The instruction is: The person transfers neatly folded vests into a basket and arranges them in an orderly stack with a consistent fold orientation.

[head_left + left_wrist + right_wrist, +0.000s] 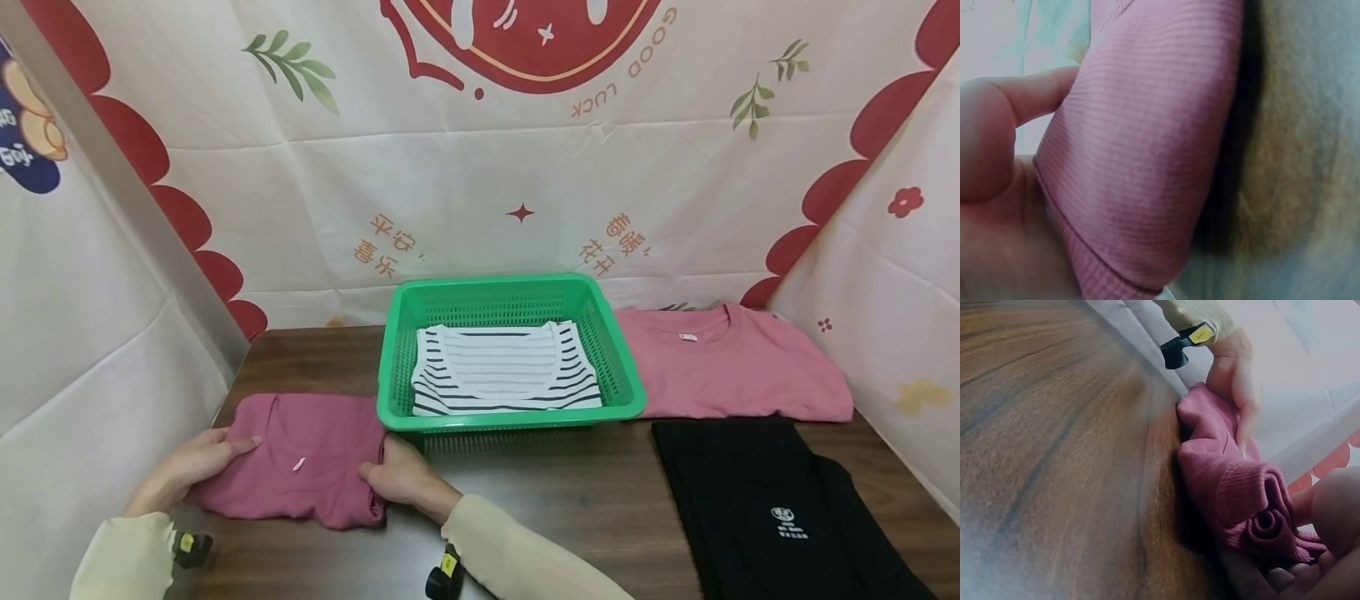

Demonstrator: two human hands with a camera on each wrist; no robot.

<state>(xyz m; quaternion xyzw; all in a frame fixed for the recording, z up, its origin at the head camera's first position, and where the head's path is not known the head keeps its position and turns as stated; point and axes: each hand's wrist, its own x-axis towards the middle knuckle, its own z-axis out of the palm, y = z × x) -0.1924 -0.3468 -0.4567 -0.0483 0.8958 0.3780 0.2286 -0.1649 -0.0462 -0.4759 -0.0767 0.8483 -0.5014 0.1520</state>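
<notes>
A folded dark-pink ribbed top (322, 467), with a round neckline and a small white label, is at the left of the table. My left hand (197, 463) grips its left edge, thumb on top and the other fingers hidden beneath. At its right edge, my right hand (408, 473) holds the cloth with the thumb above. The right wrist view shows fingers curled under the rolled end of the top (1229, 481). Ribbed cloth (1141, 144) fills much of the left wrist view. Just behind my right hand stands a green plastic basket (510, 421) holding a folded black-and-white striped shirt (502, 367).
A lighter pink shirt (738, 367) lies folded at the back right, partly behind the basket. In front of it is a folded black garment (757, 500) with white print. Printed white cloth (480, 183) hangs behind the wooden table (555, 508) and along both sides.
</notes>
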